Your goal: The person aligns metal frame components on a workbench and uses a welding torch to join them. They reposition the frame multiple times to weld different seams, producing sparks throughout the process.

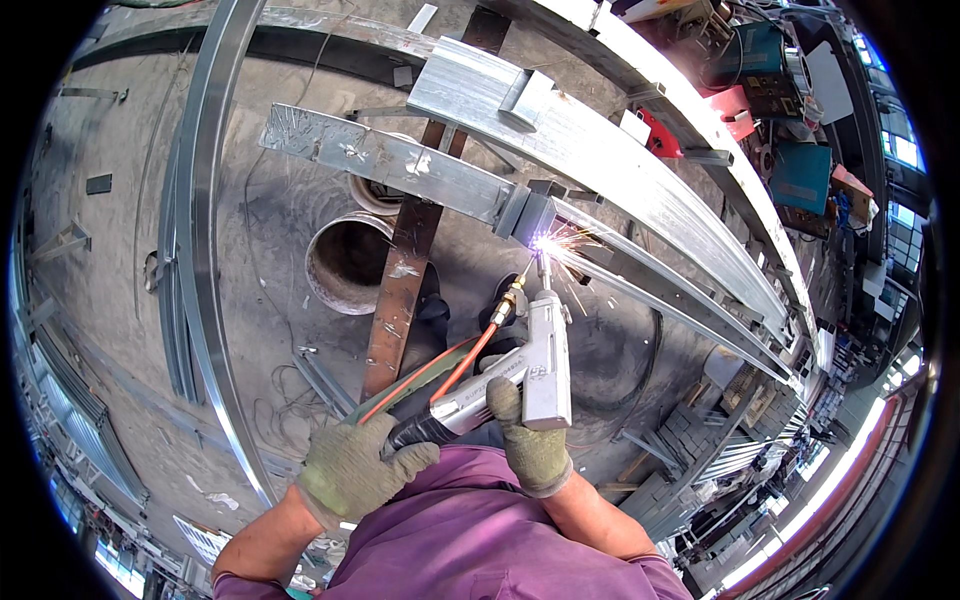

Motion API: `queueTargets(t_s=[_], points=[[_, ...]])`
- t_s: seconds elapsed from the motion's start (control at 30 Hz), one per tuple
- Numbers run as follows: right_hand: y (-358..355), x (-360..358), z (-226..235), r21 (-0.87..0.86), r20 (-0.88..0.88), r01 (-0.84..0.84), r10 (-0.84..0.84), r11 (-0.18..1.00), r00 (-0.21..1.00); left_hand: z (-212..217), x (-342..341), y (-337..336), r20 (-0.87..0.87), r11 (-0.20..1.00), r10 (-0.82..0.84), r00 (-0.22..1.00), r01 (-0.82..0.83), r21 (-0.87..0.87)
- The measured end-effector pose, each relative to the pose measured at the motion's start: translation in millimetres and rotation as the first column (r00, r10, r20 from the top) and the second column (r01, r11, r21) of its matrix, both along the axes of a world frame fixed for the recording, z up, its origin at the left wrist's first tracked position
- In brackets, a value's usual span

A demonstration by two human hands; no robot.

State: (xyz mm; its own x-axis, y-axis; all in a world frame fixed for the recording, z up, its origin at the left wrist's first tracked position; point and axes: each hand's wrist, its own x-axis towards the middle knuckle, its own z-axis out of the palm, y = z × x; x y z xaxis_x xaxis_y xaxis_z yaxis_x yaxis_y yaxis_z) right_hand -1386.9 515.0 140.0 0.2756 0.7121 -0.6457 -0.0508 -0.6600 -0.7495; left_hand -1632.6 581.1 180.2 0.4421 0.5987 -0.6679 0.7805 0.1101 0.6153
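A silver handheld laser welding gun [546, 362] points away from me, its nozzle at a joint where bright sparks [541, 243] fly. My left hand [355, 468], in a grey-green knit glove, is closed around the rear end of its black grip. My right hand [526, 440], gloved the same way, holds the gun near the back of its body, thumb up along the side. An orange hose and a brass-fitted wire feed tube [507, 305] run up beside the gun to the nozzle. The sparks come off a short metal sleeve [528, 212] on a flat steel bar [385, 163].
A rusty brown beam [405, 270] crosses under the work. Beside it stands a round bucket [345, 265]. Long galvanized profiles [600, 140] lie beyond the joint, and a tall steel tube [205, 190] runs along the left. Teal machines [800, 175] stand at the far right.
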Motion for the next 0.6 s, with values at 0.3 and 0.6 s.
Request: queueTargets(t_s=[0.3,0.6], points=[[-4.1,3.5,-3.3,0.013,0.024,-0.113,0.113,0.994,0.993,1.0,-0.3,-6.4,-0.023,1.0,0.016,1.0,-0.017,-0.016],[-6.9,5.2,-2.0,-0.032,0.03,-0.155,0.156,0.987,0.987,5.1,0.4,-10.0,-0.028,1.0,0.026,0.999,-0.026,-0.002]])
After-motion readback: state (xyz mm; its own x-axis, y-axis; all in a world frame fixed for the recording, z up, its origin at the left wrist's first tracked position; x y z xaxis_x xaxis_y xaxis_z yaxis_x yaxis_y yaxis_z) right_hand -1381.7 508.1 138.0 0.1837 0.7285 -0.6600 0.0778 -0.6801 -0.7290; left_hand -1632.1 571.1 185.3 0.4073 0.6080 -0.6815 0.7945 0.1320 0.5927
